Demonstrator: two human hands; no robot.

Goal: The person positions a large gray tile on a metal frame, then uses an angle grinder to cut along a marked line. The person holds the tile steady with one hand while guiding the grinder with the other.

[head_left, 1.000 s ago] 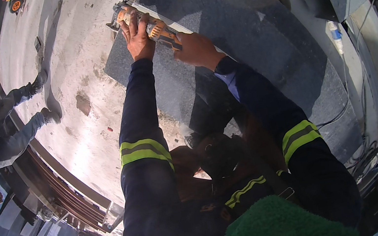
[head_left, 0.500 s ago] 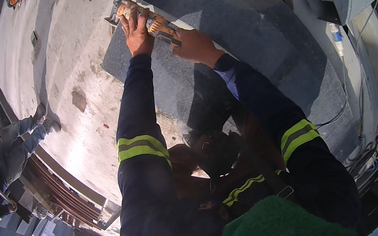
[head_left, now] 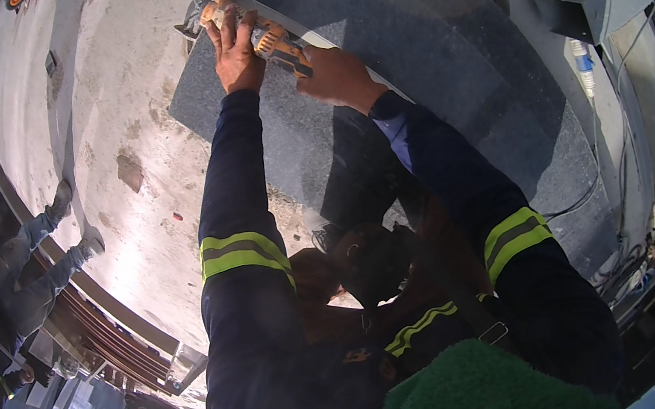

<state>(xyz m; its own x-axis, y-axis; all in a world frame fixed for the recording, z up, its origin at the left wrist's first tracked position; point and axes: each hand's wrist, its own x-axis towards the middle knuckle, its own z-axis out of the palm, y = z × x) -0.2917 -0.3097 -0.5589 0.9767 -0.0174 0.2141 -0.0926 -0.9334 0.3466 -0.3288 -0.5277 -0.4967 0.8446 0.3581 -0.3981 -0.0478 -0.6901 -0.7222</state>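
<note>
Both my hands are closed around an orange-and-black circular saw (head_left: pixel 272 41) at the far end of a dark grey stone slab (head_left: pixel 441 55). My left hand (head_left: pixel 238 59) wraps over its front body, just behind the metal head. At the rear, my right hand (head_left: pixel 341 79) grips the handle, its fingers partly hidden. The saw's head reaches the slab's upper left edge; the blade's contact with the stone cannot be made out. A pale straight strip (head_left: pixel 308 38) lies along the slab beside the saw and passes under my right hand.
Pale concrete floor (head_left: pixel 124 230) spreads on the left, where another person's legs (head_left: pixel 64 261) show beside stacked brown beams (head_left: pixel 104 320). Right of the slab stand a grey metal box (head_left: pixel 614 0), a white-and-blue plug connector (head_left: pixel 583 66) and loose cables.
The other person's legs at the left have shifted lower and slightly left in view. My hands keep their hold on the saw, with barely any movement along the slab.
</note>
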